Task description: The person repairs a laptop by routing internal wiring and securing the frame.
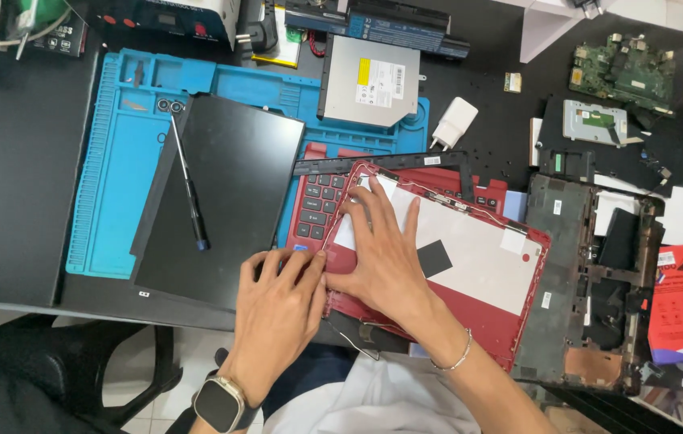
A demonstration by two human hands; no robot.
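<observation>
Two hands of mine are down on a red laptop lid (478, 265) that lies inside-up and tilted across the desk, its silvery white lining facing me with a small black square patch (435, 258) near the middle. My right hand (386, 257) lies flat on the lid's near-left part, fingers spread and pointing away from me, pressing on the lining rather than gripping anything. My left hand (281, 301) sits just beside it at the lid's left corner, fingers curled and bunched at the red edge, thumb touching the right hand; I cannot tell whether the fingertips pinch the rim or only push on it. A smartwatch (218, 404) is on my left wrist and a thin bracelet (456, 360) on my right.

Under the lid's far-left edge lies a red keyboard deck (317, 205), its dark keys showing, with a black bezel frame (390, 163) along the lid's far side. Left of my hands a black display panel (221, 201) rests on a blue work mat (116, 161), and a screwdriver (188, 185) lies across the panel. Beyond the mat sits a silver optical drive (371, 80), with a white charger plug (454, 122) near it. To the right of the lid is the dark bottom case (590, 281), and well beyond it a green circuit board (621, 71)
</observation>
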